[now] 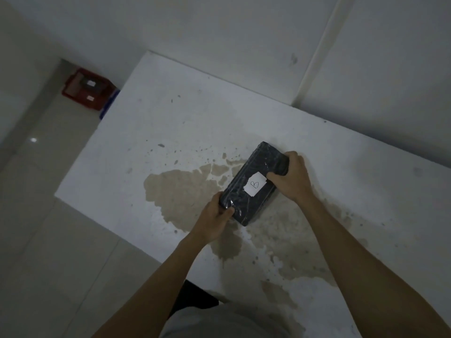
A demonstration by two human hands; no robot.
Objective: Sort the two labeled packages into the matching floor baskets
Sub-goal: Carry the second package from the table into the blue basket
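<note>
Black shrink-wrapped package [252, 184], label B, clamped end-to-end: left hand [216, 219] near end, right hand [289, 175] far end. Lift level; blue basket [109, 103] sits far left, beside red basket [84, 87].

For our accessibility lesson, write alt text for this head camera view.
Both hands, left and right, grip a dark package labelled B on a stained white table. A red basket sits on the floor beyond.

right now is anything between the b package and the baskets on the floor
The white table itself: both hands hold the B package on it, and the red basket sits on the floor beyond its far left corner.
</note>
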